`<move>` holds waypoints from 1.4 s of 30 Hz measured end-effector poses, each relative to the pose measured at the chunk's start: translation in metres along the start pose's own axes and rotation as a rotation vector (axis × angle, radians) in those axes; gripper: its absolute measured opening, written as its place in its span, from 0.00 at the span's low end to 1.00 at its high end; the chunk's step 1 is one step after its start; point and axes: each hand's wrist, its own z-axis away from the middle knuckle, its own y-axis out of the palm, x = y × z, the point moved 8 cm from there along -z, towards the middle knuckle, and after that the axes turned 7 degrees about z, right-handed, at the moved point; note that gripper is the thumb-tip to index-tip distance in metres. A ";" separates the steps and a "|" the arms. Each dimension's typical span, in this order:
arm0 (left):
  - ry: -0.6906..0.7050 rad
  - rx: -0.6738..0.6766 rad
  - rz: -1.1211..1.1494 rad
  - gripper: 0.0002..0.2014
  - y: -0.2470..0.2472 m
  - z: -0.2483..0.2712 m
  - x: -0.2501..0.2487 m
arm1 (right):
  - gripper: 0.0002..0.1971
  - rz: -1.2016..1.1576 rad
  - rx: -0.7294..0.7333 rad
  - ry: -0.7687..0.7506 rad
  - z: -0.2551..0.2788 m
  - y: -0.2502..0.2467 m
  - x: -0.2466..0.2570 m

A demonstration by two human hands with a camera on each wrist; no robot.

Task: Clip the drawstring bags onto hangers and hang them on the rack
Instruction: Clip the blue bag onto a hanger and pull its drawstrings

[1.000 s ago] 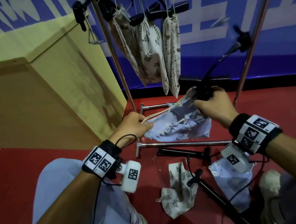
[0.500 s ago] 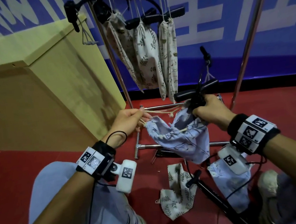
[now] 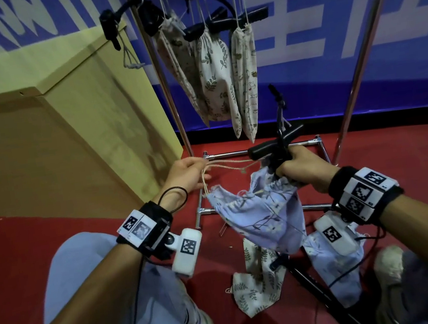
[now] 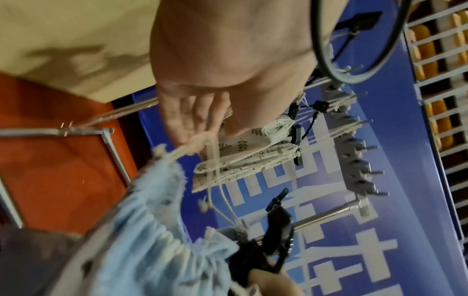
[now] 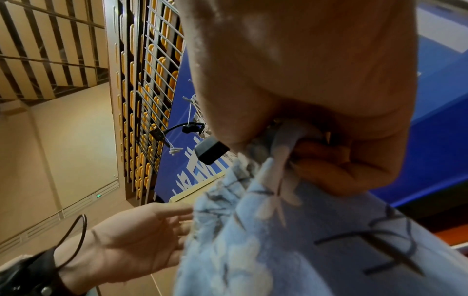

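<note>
While the right hand (image 3: 303, 169) at centre frame grips the black hanger (image 3: 276, 145) and blue bag (image 3: 263, 215) together, our left hand (image 3: 187, 173) pinches the drawstring (image 3: 224, 164); we judge the cord must stay taut and clear of the clip.

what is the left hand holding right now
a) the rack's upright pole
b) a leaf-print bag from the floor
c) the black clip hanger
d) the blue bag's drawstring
d: the left hand pinches the pale drawstring running from the blue drawstring bag, while the right hand grips the bag's top at the black clip hanger.
</note>
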 end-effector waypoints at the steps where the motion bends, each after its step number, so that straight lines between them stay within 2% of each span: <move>1: -0.026 0.009 -0.061 0.08 0.001 -0.002 0.006 | 0.17 -0.014 -0.004 0.007 0.000 0.000 0.000; 4: -0.117 0.050 -0.212 0.13 0.002 -0.005 0.023 | 0.16 -0.048 -0.006 0.029 0.002 0.000 0.000; 6: -0.092 0.076 -0.324 0.15 0.005 -0.003 0.024 | 0.17 -0.055 -0.003 0.032 0.004 0.000 0.002; 9: 0.123 0.118 -0.383 0.08 0.016 0.010 0.005 | 0.19 -0.052 0.034 0.001 0.008 0.003 0.010; 11: 0.276 0.250 -0.341 0.04 0.033 0.027 -0.009 | 0.20 -0.039 0.081 -0.019 0.010 0.007 0.013; 14: 0.470 0.438 -0.445 0.07 0.061 0.055 -0.018 | 0.21 -0.001 0.117 -0.052 0.013 0.012 0.017; 17: 0.661 0.503 -0.663 0.10 0.083 0.073 -0.014 | 0.19 -0.002 0.110 -0.075 0.012 0.015 0.018; 18: 0.680 0.527 -0.701 0.10 0.089 0.077 -0.011 | 0.19 -0.008 0.102 -0.080 0.012 0.016 0.017; 20: 0.617 0.534 -0.661 0.09 0.092 0.077 -0.006 | 0.18 -0.017 0.086 -0.084 0.011 0.017 0.016; 24: 0.382 0.496 -0.450 0.09 0.087 0.074 -0.003 | 0.20 -0.051 0.075 -0.070 0.012 0.015 0.015; 30: 0.128 0.594 -0.364 0.09 0.085 0.079 0.005 | 0.19 -0.026 0.047 0.015 0.003 0.015 0.000; 35: 0.041 0.622 -0.299 0.08 0.085 0.087 0.002 | 0.23 -0.033 0.051 0.004 0.002 0.017 0.000; 42: 0.050 0.529 -0.369 0.04 0.080 0.087 0.002 | 0.24 -0.040 0.084 0.000 0.005 0.023 0.002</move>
